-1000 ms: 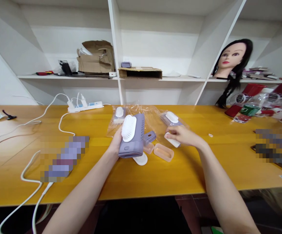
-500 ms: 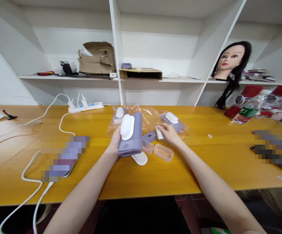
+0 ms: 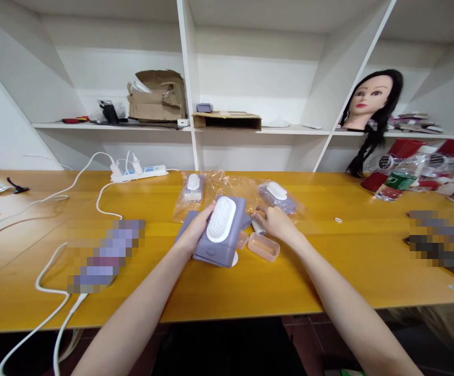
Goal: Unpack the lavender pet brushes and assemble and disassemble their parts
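Note:
My left hand is closed around the left side of a purple box-shaped device, which carries a white oval brush head and faces me, tilted. Another purple piece lies behind that hand. At the right, my right hand has its fingers curled low over the table, pinching a small white piece. Just below it lies an open peach-coloured tray. A second peach piece and a white oval part are partly hidden by the device.
Clear plastic bags hold two more purple devices, one at the left and one at the right. Left are a phone, white cables and a power strip. A bottle and a mannequin head are at the right.
The purple device has moved right and toward me, its brush head now turned more to face me. My right hand has lowered slightly with the white piece.

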Tool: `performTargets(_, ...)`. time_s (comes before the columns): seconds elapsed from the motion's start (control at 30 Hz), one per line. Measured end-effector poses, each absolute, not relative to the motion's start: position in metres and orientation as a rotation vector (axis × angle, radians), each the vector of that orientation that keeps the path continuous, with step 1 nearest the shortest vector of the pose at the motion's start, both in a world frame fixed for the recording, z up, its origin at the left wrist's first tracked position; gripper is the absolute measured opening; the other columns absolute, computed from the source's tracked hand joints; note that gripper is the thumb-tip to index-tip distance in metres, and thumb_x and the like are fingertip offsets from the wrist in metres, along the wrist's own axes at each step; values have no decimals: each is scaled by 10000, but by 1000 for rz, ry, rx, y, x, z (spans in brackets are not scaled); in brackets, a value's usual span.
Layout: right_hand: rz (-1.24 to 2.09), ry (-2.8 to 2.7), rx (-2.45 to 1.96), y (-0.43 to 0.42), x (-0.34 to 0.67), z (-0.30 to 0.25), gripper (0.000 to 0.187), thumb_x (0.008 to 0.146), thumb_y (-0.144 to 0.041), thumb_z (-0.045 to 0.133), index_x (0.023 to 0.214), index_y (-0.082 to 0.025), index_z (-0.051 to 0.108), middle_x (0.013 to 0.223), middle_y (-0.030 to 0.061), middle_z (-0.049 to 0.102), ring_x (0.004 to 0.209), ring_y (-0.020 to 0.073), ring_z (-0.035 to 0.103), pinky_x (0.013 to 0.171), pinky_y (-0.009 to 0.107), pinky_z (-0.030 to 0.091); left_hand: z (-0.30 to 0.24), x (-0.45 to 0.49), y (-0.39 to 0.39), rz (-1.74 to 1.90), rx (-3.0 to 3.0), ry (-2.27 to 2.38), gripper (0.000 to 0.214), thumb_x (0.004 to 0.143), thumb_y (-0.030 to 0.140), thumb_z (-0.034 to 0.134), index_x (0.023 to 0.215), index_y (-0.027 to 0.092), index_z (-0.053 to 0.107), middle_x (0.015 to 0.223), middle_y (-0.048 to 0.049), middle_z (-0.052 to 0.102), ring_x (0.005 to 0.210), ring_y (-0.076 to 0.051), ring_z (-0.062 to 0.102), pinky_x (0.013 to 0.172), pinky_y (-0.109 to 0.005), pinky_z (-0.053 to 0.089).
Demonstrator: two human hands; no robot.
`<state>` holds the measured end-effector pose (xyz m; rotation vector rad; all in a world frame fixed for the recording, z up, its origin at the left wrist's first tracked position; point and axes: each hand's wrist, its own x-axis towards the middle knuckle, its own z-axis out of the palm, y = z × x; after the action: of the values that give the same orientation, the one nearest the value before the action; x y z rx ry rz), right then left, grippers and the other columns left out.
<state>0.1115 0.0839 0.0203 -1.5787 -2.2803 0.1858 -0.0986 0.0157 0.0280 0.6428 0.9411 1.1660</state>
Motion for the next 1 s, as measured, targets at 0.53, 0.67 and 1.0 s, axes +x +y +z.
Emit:
performTargets(0.53,1137,-2110,-563,34,86,23,1000,755,-599,647,1516,-277,84,1557,150,182,1163,271,509,933,430,459,33,-87,11,1374,466,941,472,892,499,461,1094,121,657,861,-113,747,805,-246,709,802,-378,550)
performTargets(0.67,1243,-2120,-615,29,80,21,1215,621,-593,766,1519,-267,16,1573,164,124,1250,316,445,950,446,450,35,-87,14,1476,371,849,454,908,474,441,1064,104,651,873,-118,740,838,-241,703,855,-388,545)
performTargets(1.0,1754,-1474,-866,30,68,19,335,621,-242,720,874,-170,513,560,-37,598,470,110,589,438,194,355,17,-85,21,2020,574,660,329,822,333,630,1104,306,463,1200,4,626,1176,-129,564,950,-242,465)
